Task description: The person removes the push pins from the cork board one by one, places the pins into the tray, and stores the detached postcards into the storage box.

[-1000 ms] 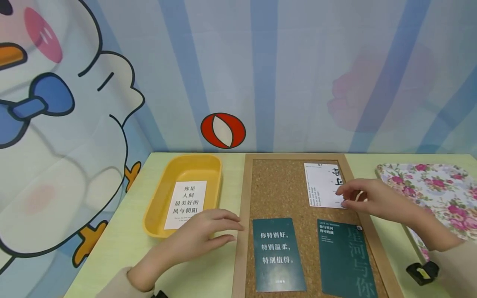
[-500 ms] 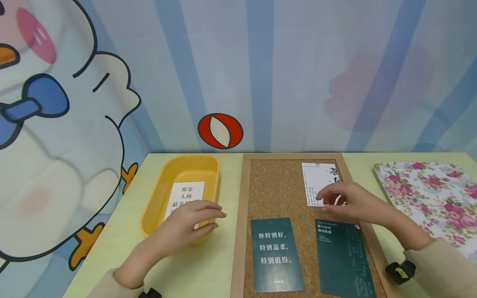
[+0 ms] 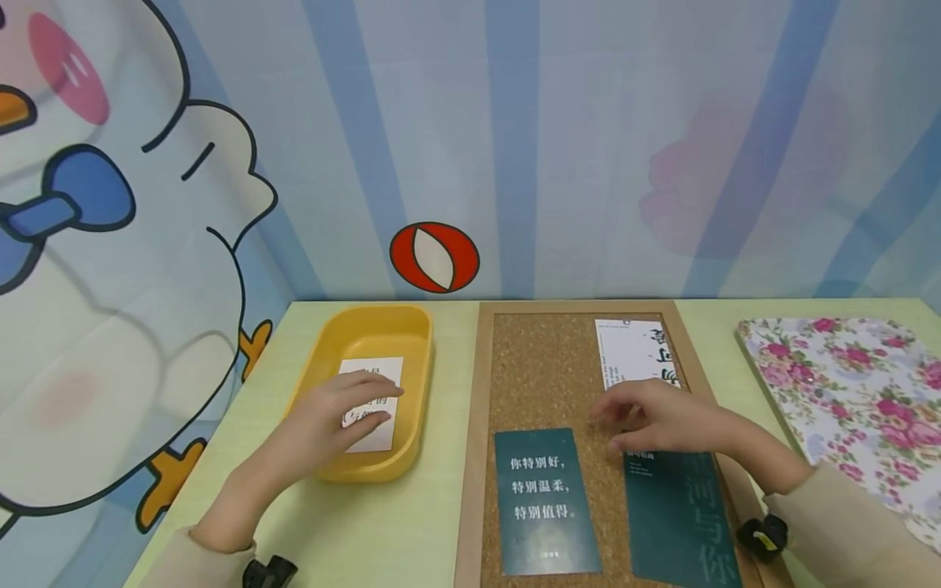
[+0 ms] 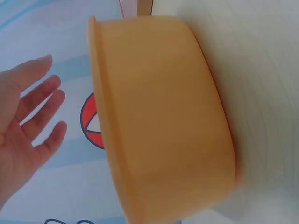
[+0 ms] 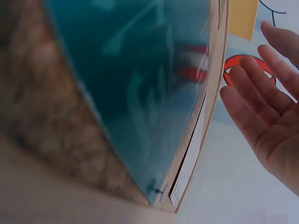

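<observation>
My left hand (image 3: 327,416) hovers over the yellow plastic tub (image 3: 416,351) with its fingers relaxed and holding nothing. In the tub lies a white card (image 3: 376,441) with black Chinese writing, partly hidden by that hand. The tub's outer wall (image 4: 163,116) fills much of the left wrist view. My right hand (image 3: 665,416), fingers loosely bent and empty, is above the framed cork board (image 3: 540,367). It covers the bottom of a white card (image 3: 628,351) and the top of a dark green card (image 3: 680,523). Another green card (image 3: 547,502) lies at the board's lower left.
A floral-patterned board (image 3: 845,392) lies on the table to the right. A small pin (image 5: 158,190) sticks in the green card's corner in the right wrist view. Behind the pale table (image 3: 382,539) hangs a striped blue cartoon backdrop (image 3: 588,147).
My left hand has moved left, from beside the tub to above it. My right hand has shifted left and nearer, off most of the white card toward the right green card.
</observation>
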`<control>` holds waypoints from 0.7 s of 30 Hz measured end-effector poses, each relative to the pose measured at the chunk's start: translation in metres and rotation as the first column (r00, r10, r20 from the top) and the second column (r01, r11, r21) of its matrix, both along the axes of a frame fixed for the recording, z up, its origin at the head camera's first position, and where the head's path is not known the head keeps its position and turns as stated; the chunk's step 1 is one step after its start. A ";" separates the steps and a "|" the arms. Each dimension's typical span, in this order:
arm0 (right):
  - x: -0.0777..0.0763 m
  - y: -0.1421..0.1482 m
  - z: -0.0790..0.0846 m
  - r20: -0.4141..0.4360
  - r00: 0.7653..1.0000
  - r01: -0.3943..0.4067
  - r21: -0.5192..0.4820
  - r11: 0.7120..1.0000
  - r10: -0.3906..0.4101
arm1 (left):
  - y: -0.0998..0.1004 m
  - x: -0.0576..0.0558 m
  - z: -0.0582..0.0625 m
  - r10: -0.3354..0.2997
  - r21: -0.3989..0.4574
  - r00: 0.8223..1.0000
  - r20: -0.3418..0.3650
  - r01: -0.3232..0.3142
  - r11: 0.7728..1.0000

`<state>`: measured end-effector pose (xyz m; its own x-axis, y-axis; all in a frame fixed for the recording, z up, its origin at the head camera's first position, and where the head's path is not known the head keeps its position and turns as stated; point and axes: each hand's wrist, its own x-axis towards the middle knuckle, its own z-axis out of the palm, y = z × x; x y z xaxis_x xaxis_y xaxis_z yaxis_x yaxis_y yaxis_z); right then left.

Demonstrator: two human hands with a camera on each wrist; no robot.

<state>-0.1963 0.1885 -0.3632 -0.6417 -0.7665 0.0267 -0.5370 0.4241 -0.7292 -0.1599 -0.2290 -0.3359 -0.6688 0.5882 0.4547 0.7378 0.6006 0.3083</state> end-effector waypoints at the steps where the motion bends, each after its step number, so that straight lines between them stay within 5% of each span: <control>1: 0.000 -0.002 0.000 0.019 1.000 -0.003 0.006 1.000 0.002 | -0.002 0.000 0.000 0.033 -0.002 0.999 0.022 -0.033 0.999; 5: 0.001 -0.007 0.001 0.055 0.998 -0.011 0.026 1.000 0.010 | -0.009 -0.001 -0.003 0.169 -0.016 0.980 0.100 -0.168 0.986; 10: -0.001 -0.015 0.000 0.072 0.997 -0.033 -0.009 0.999 0.034 | -0.020 -0.005 -0.007 0.260 -0.012 0.955 0.140 -0.261 0.965; 15: -0.002 -0.021 -0.003 0.106 0.993 -0.050 -0.007 0.999 0.051 | -0.033 -0.009 -0.012 0.369 -0.029 0.913 0.177 -0.370 0.929; 21: -0.003 -0.027 -0.006 0.147 0.989 -0.031 0.031 0.999 0.027 | -0.043 -0.010 -0.019 0.415 -0.020 0.882 0.224 -0.421 0.907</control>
<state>-0.1988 0.1614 -0.3689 -0.6143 -0.7837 -0.0916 -0.4375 0.4349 -0.7870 -0.1698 -0.2720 -0.3545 -0.9336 0.2213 0.2817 0.3327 0.8270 0.4532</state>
